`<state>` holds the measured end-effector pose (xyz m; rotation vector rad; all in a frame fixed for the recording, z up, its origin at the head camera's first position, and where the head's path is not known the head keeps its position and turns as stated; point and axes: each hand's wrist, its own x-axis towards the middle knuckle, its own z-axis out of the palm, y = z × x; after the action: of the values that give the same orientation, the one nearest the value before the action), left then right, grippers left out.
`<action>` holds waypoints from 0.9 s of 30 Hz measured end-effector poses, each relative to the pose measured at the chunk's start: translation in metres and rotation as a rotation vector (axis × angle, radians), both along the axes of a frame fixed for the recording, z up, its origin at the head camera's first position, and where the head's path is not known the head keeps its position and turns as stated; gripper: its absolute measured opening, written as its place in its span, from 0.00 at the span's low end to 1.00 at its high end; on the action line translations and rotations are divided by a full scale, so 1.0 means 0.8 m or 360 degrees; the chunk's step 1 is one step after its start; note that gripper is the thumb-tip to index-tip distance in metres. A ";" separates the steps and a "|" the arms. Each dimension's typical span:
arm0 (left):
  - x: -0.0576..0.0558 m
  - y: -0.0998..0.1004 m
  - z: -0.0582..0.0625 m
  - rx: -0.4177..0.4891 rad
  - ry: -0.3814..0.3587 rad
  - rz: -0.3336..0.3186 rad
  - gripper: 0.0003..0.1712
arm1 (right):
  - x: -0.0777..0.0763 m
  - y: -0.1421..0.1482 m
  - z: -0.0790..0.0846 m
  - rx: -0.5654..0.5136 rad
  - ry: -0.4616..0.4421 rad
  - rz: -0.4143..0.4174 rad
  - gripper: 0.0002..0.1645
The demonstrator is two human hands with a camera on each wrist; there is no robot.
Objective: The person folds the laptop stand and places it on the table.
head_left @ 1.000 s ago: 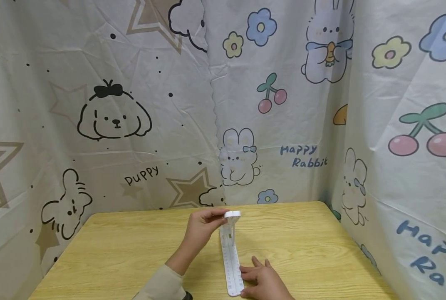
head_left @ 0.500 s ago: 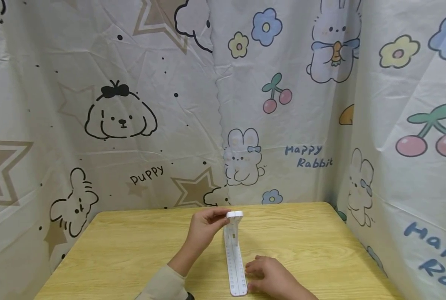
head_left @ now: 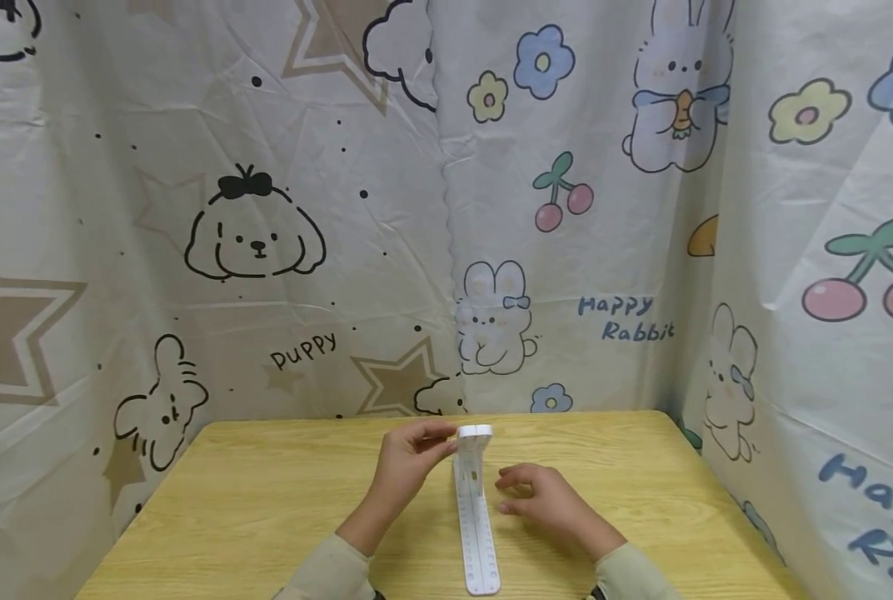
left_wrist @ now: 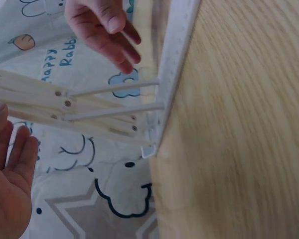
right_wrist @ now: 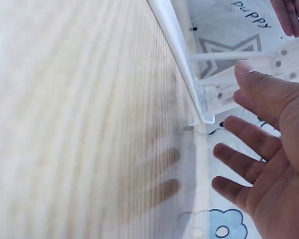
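A white folding stand (head_left: 478,546) is on the table, its long notched base pointing toward me and its upper arm raised at the far end. My left hand (head_left: 407,462) pinches the top of that raised arm between thumb and fingers. Two thin struts (left_wrist: 114,110) join the base and the raised arm in the left wrist view. To the right of the stand hovers my right hand (head_left: 540,497), fingers loosely bent and holding nothing. In the right wrist view its fingers (right_wrist: 244,162) are spread beside the raised arm.
The yellow wood-grain table (head_left: 289,483) ends at a back edge a little beyond the stand. Behind it and at the right hangs a white curtain (head_left: 386,275) printed with puppies, rabbits, stars and flowers.
My right hand has let go of the near end of the base and moved away from me along the stand's right side. The left hand keeps its hold on top. The head view has turned slightly left.
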<state>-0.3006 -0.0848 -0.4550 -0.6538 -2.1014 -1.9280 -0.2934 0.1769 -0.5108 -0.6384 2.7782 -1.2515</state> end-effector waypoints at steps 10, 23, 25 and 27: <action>-0.024 -0.009 -0.041 -0.0586 -0.0219 0.0061 0.10 | -0.034 -0.011 -0.015 -0.0039 0.0098 -0.0037 0.16; -0.051 0.002 -0.067 -0.1082 -0.0070 -0.0006 0.05 | -0.062 -0.027 -0.012 -0.0002 0.0006 0.0160 0.14; -0.055 0.004 -0.070 -0.1143 -0.0035 -0.0017 0.05 | -0.066 -0.029 -0.011 0.0006 0.0047 0.0212 0.12; -0.058 0.006 -0.075 -0.1200 -0.0014 -0.0037 0.06 | -0.069 -0.032 -0.012 0.0019 0.0104 0.0252 0.11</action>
<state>-0.3468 -0.0800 -0.5147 -0.7861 -2.8228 -1.0887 -0.3483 0.1511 -0.5207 -0.8940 2.7202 -1.2030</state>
